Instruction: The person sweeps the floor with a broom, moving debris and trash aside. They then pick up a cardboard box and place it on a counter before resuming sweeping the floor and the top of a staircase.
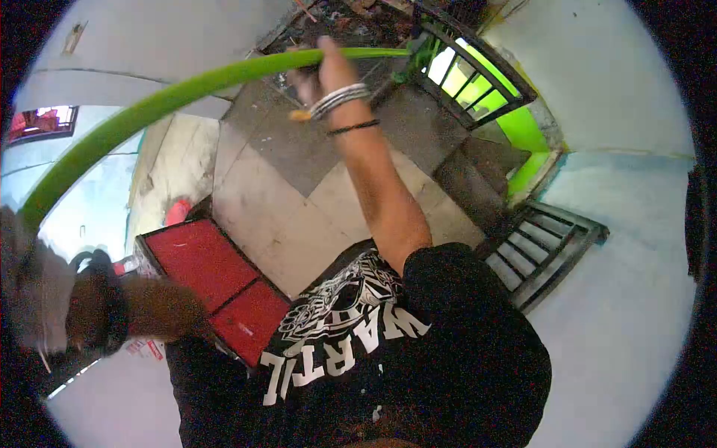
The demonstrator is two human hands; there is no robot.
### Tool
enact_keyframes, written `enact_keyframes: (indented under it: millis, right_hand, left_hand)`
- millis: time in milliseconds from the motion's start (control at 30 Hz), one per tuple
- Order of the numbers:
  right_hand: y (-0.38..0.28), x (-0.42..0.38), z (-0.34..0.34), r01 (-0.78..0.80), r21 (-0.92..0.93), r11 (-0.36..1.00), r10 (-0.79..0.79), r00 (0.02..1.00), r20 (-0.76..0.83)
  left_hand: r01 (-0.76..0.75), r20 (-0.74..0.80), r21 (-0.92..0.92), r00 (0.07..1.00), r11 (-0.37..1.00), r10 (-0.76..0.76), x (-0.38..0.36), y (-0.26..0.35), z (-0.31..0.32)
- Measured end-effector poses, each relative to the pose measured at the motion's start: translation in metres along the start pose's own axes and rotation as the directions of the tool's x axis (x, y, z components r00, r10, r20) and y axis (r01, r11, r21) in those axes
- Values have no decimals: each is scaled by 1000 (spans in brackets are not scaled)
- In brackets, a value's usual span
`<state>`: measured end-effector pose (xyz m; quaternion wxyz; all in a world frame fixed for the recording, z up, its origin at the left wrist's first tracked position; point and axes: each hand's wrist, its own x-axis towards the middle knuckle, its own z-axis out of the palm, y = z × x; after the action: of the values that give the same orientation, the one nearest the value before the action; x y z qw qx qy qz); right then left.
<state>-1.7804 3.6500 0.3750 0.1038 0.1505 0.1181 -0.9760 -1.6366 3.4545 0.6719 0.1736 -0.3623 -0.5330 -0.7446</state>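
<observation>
A long green strap [172, 95] arches across the upper left of the head view. It narrows toward a green tangle [420, 63] at a dark barred frame [485, 67]. My right hand [328, 75] is closed around the strap, thumb above it, fingers blurred below. Pale bracelets and a dark band circle my right wrist. At the left edge, my left hand [33, 287] is heavily blurred. The strap's near end runs into it, and it appears closed there, though single fingers do not show. A black band [97, 302] is around my left wrist.
A red panelled, dark-edged piece of furniture [198, 257] stands at lower left, with a small red object [178, 211] behind it. Another barred frame [549, 250] is at right. Dark clutter [343, 26] lies at the far end of the tiled floor [291, 231]. Pale walls [620, 239] enclose the space.
</observation>
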Motion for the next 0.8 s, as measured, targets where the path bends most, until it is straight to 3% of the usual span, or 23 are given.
enact_keyframes:
  millis: [67,167,267,300,333,367,400,433,467,533,567,667,700,733,767,800]
  right_hand:
    - [27,-25,13,-106,-63,992,111,990,84]
    - [66,-90,35,-183,36,982,177,975,138]
    - [90,-128,22,-404,145,903,356,894,271]
    - [100,-130,17,-395,146,907,343,895,286]
    - [109,-128,11,-379,148,913,323,897,302]
    - [118,-131,10,-358,158,920,299,903,308]
    - [125,-135,7,-325,154,933,262,908,326]
    - [132,-136,5,-269,152,951,216,930,296]
    - [142,-134,-2,-215,147,965,171,949,265]
    - [162,-142,-13,-143,172,975,108,974,201]
    - [160,-140,-29,-41,131,991,28,995,96]
    - [132,-152,-63,110,-8,994,-110,985,-133]
    - [121,-153,-67,136,-132,982,-164,959,-230]
    - [118,-146,-74,165,-158,974,-201,946,-253]
    - [115,-132,-85,194,-183,964,-239,931,-276]
    - [118,-114,-97,180,-330,927,-256,945,-204]
  left_hand:
    - [-65,-53,-7,996,998,65,-16,43,-11]
    - [-125,-139,16,982,992,126,-45,91,-20]
    - [-166,-248,92,951,982,184,-69,136,-35]
    - [-180,-280,120,937,976,207,-81,155,-40]
    - [-169,-20,776,956,607,292,-103,186,-66]
    - [-202,218,973,962,-112,162,-129,224,-111]
    - [-215,208,867,976,-450,-66,-135,235,-119]
    - [-340,186,639,939,-690,-290,-141,247,-127]
    - [-351,176,579,935,-736,-307,-150,242,-146]
    - [-230,107,691,970,-685,-217,-173,210,-188]
    - [-181,56,739,976,-649,-208,-180,183,-200]
    - [-80,-99,842,949,-533,-300,-195,99,-207]
    - [-170,17,808,964,-564,-265,-210,68,-231]
    - [239,-250,966,961,-94,-119,-225,47,-260]
    - [398,-375,902,914,164,-158,-236,45,-273]
    - [526,-494,730,847,436,-194,-248,44,-287]
